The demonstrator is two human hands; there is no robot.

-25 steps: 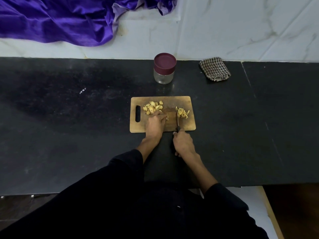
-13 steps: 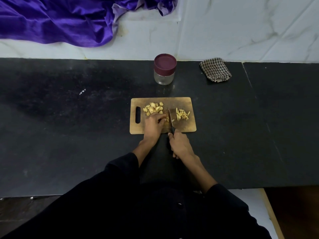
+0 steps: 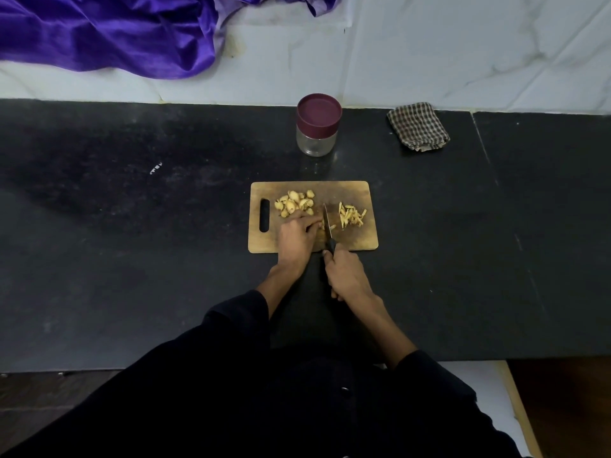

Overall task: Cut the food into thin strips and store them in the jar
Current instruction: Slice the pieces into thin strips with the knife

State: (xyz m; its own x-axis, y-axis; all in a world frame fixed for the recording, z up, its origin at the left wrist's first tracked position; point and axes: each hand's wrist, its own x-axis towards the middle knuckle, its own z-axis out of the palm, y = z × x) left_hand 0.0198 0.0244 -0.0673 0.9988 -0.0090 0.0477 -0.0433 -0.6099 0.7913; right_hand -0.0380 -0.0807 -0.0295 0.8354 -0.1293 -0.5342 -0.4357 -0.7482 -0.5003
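Head view. A wooden cutting board point(image 3: 350, 193) with a slot handle at its left end lies flat on the dark tabletop point(image 3: 132, 226), its long side parallel to the tabletop's front edge. Two groups of pale yellow food rest on the board. At upper left, a loose heap of uncut pieces point(image 3: 294, 202): short, rounded, glossy chunks, touching one another. At upper right, a pile of cut strips point(image 3: 351, 215): thin, narrow slivers lying at mixed angles, clearly apart from the heap. Between the two groups a knife point(image 3: 327, 226) points away from the person, its narrow blade roughly upright with the edge down on the board; a few slivers lie just beside the blade on its right.

The left hand point(image 3: 297, 238) rests on the board just below the heap, fingers curled and pressed down next to the blade; the piece under the fingertips is mostly hidden, so whether it is gripped cannot be told. The right hand point(image 3: 345, 276) is clenched around the knife's black handle at the board's near edge.

Behind the board, well apart from it, stands the jar point(image 3: 317, 127): clear glass, upright, its maroon lid on, no contents visible. A folded checked cloth point(image 3: 418, 127) lies to the jar's right. Purple fabric point(image 3: 105, 31) drapes over the white marble ledge at upper left.
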